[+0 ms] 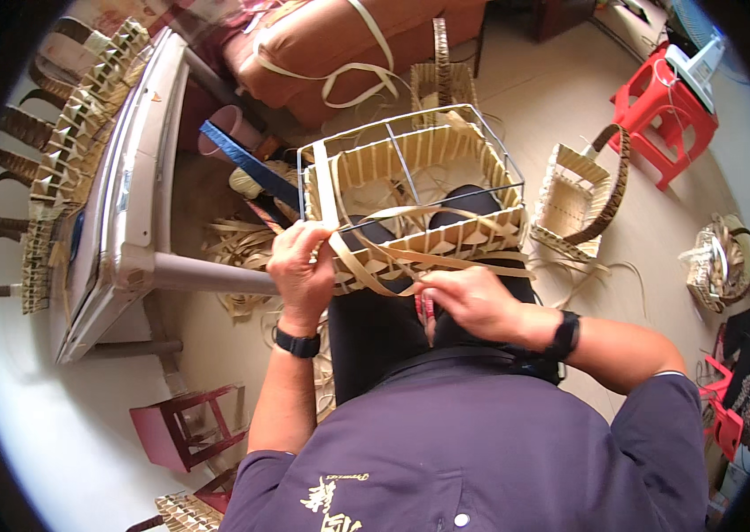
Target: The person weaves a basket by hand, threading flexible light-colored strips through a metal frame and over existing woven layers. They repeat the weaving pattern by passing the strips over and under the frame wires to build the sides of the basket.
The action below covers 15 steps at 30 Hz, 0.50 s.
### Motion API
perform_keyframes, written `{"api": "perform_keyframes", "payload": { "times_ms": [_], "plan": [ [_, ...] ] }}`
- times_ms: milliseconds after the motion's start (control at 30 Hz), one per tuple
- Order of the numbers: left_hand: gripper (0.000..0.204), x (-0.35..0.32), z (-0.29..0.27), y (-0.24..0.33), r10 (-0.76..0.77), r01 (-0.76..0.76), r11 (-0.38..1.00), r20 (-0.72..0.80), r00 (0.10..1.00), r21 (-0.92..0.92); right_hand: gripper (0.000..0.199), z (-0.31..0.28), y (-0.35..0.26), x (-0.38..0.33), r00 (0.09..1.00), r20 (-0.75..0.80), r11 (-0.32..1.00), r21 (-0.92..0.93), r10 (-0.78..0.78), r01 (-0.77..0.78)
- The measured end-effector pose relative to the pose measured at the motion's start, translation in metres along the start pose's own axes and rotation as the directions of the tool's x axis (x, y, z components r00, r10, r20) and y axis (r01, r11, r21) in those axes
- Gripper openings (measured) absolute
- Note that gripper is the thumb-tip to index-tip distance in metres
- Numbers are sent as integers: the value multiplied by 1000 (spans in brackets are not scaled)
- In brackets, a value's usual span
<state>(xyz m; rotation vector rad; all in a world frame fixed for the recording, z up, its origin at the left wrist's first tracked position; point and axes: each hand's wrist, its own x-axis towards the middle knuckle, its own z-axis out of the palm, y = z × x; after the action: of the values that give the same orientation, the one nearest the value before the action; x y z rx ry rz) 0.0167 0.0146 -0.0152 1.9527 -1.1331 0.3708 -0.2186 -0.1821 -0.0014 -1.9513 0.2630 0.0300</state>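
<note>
While the part-woven basket (446,239) sits at the knees (468,209), I have both hands at its near side.
The left hand (302,257) is curled at the near left corner of the wire frame (407,164), against a pale strip (325,188), presumably to steady the work. The right hand (474,303) pinches strip before the near wall, seemingly to control the slack; a red-handled tool (426,312) shows beneath it, though remotely I can't tell whether that's gripped too. Left forearm points nearly straight ahead; right elbow flares outward, forearm angling inward.
</note>
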Motion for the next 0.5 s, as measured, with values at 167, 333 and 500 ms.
{"api": "perform_keyframes", "payload": {
  "times_ms": [167, 333, 500],
  "plan": [
    [17, 1, -1, 9, 49, -49, 999, 4, 999, -5, 23, -83, 168, -182, 966, -186, 892, -384, 178, -238],
    [21, 0, -1, 3, 29, -29, 999, 3, 1000, -40, 24, -140, 324, -597, 288, -168, -51, -926, 943, -373],
    [21, -3, -5, -5, -19, 19, 999, -7, 1000, -41, 29, -182, 330, -651, 241, -328, -232, -906, 913, -355]
  ]
}}
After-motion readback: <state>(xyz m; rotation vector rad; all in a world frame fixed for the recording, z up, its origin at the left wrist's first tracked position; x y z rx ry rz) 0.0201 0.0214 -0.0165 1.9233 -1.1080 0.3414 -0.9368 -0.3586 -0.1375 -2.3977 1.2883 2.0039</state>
